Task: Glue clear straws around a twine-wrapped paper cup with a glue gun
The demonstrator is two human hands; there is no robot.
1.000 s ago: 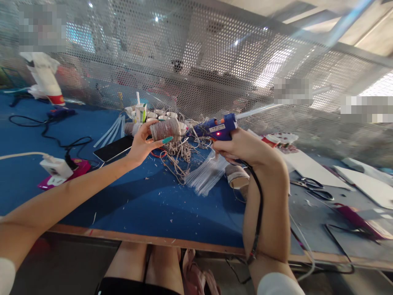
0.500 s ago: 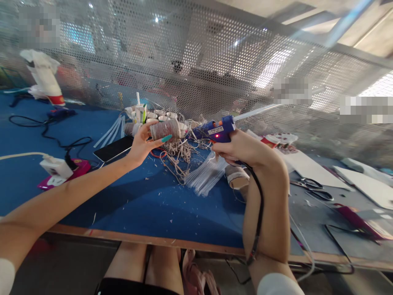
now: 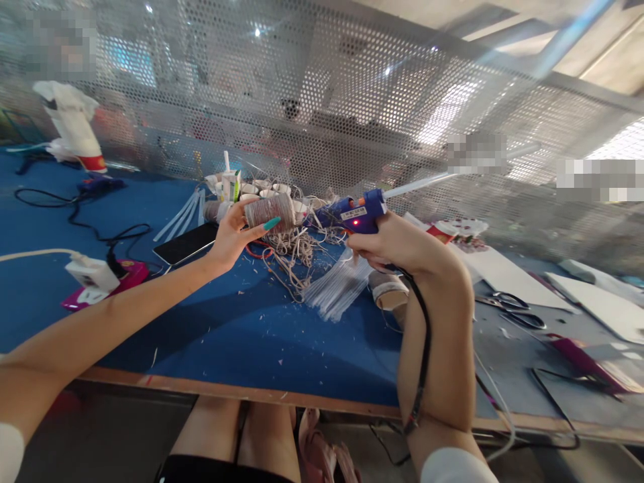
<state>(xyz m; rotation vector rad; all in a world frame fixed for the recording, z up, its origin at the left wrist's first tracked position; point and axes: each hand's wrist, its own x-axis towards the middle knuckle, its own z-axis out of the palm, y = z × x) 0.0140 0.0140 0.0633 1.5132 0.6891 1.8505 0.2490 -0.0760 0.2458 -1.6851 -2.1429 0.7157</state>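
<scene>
My left hand (image 3: 233,235) is closed around a cord-wrapped cup (image 3: 269,212), which lies sideways above the table with its rim end to the right. A blue hot glue gun (image 3: 363,213) is gripped in my right hand (image 3: 387,240); its red light is lit. The gun's nozzle points left, close to the cup's right end; whether it touches cannot be made out. A clear glue stick (image 3: 420,184) sticks out of the gun's back. Below both hands lie tangled grey cord (image 3: 296,251) and a bundle of clear glue sticks (image 3: 338,285).
Several white cups (image 3: 261,184) stand behind the cord. A phone (image 3: 186,244) and a pink power strip (image 3: 133,272) lie left. Scissors (image 3: 513,302) and white boards (image 3: 518,275) are right. Another wrapped cup (image 3: 390,295) sits by my right forearm. The gun's black cable (image 3: 427,335) runs down that arm.
Both arms stay almost still. The cup in my left hand has shifted very slightly left; the glue gun holds its place.
</scene>
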